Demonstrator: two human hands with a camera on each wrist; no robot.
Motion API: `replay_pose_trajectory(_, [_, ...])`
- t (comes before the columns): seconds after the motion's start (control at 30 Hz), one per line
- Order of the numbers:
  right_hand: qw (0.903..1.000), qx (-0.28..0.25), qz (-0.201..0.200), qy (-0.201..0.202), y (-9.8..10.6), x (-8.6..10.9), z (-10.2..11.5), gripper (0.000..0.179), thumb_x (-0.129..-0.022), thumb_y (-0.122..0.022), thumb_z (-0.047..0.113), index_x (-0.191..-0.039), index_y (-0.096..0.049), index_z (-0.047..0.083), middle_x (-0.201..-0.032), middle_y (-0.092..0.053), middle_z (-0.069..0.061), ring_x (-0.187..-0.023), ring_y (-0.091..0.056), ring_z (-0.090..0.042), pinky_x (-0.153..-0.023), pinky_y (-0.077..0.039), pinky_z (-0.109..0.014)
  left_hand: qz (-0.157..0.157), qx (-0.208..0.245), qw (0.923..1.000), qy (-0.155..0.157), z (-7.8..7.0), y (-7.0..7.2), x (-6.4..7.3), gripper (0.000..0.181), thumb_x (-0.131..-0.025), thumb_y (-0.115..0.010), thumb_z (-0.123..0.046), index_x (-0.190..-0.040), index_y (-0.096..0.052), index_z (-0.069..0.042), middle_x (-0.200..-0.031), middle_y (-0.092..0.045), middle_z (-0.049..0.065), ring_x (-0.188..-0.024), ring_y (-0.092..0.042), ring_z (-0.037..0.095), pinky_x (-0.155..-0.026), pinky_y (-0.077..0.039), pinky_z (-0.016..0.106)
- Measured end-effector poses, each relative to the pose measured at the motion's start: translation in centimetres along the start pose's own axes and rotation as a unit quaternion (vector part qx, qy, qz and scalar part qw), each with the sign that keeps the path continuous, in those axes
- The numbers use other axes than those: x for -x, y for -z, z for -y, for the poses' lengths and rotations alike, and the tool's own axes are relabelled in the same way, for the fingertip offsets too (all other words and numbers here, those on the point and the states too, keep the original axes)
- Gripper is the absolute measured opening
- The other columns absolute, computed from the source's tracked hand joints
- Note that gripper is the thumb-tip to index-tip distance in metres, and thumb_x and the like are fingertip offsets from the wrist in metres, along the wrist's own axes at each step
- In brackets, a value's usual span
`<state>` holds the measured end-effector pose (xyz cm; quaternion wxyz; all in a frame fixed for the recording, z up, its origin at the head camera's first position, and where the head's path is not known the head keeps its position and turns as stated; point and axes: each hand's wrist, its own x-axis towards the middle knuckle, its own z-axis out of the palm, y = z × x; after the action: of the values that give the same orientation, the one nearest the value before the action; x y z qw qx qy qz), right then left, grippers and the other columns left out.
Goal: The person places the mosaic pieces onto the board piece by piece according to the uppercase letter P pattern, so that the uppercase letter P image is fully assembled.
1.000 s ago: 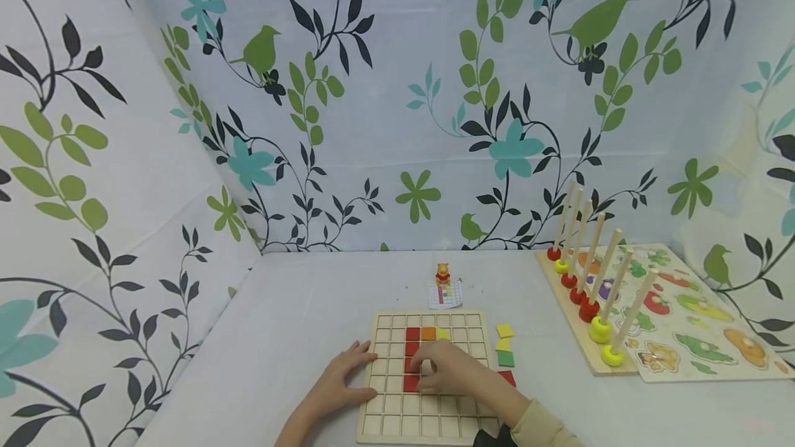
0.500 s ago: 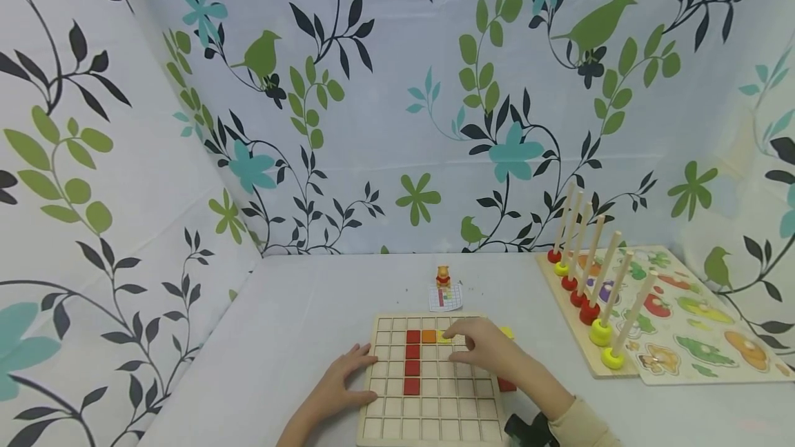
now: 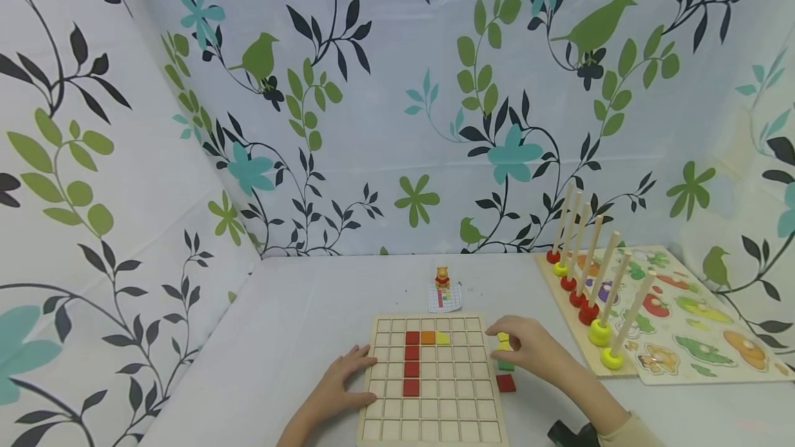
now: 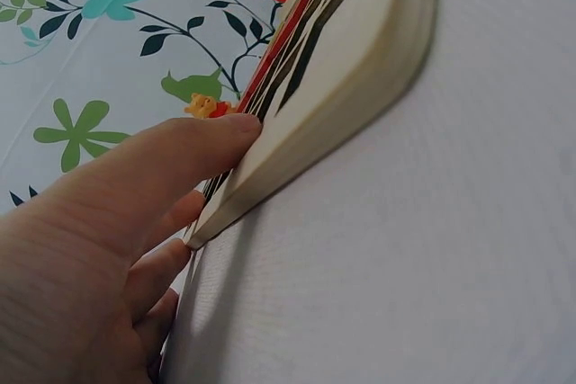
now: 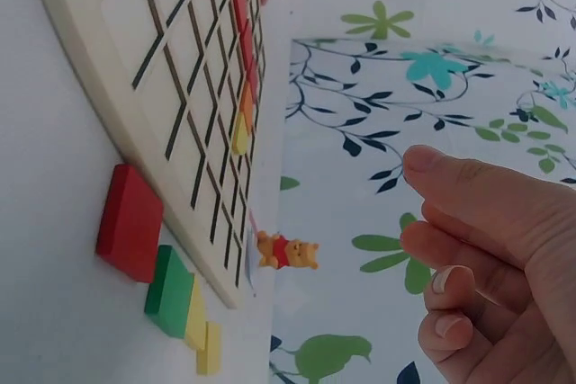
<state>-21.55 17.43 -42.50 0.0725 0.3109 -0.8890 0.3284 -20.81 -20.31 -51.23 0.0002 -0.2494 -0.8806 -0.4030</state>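
Note:
A wooden grid board (image 3: 390, 428) lies flat on the white table. A column of red tiles (image 3: 412, 368) sits in its cells, with an orange tile (image 3: 428, 337) and a yellow tile (image 3: 443, 338) in a row beside the top one. My left hand (image 3: 340, 383) rests at the board's left edge, thumb and fingertips touching it. Over the loose tiles to the right of the board is my right hand (image 3: 529, 347), fingers loosely bent, nothing between thumb and forefinger. Beneath it are a red tile (image 3: 506, 383), a green tile (image 5: 169, 292) and yellow tiles (image 5: 209, 348), partly covered in the head view.
Behind the board a small bear figurine (image 3: 442, 277) stands on a printed grid card (image 3: 444, 301). To the right are a peg stand (image 3: 590, 347) with red and yellow rings on upright pegs, and a picture puzzle board (image 3: 677, 370). Patterned cloth (image 3: 373, 123) hangs behind the table.
My right hand has moved from over the red column, past the yellow tile in the top row, to the loose tiles at the right. The left hand has stayed on the board's edge.

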Motion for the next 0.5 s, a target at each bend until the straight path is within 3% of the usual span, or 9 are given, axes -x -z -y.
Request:
replay_pose_trajectory(0.2, [0.9998, -0.012, 0.009, -0.011, 0.1, 1.2, -0.8, 0.027, -0.074, -0.073, 0.014, -0.098, -0.064, 0.004, -0.085, -0.060, 0.000, -0.056, -0.039, -0.002, -0.047, -0.038, -0.018, -0.001, 0.001, 1.0000, 0.003, 0.0, 0.0, 0.0, 0.056, -0.072, -0.073, -0.036, -0.119, -0.056, -0.010, -0.135, -0.040, 0.015, -0.128, -0.022, 0.036, -0.099, -0.011, 0.058])
replay_pose_trajectory(0.5, [0.9984, -0.042, 0.026, -0.030, -0.9, 2.7, -2.0, 0.028, -0.074, -0.073, 0.014, -0.099, -0.064, 0.006, -0.085, -0.059, 0.001, -0.057, -0.041, -0.002, -0.047, -0.039, -0.017, 0.000, -0.002, 1.0000, 0.006, 0.0, -0.1, 0.0, 0.057, -0.072, -0.073, -0.037, -0.119, -0.055, -0.010, -0.134, -0.040, 0.016, -0.127, -0.023, 0.038, -0.099, -0.012, 0.058])
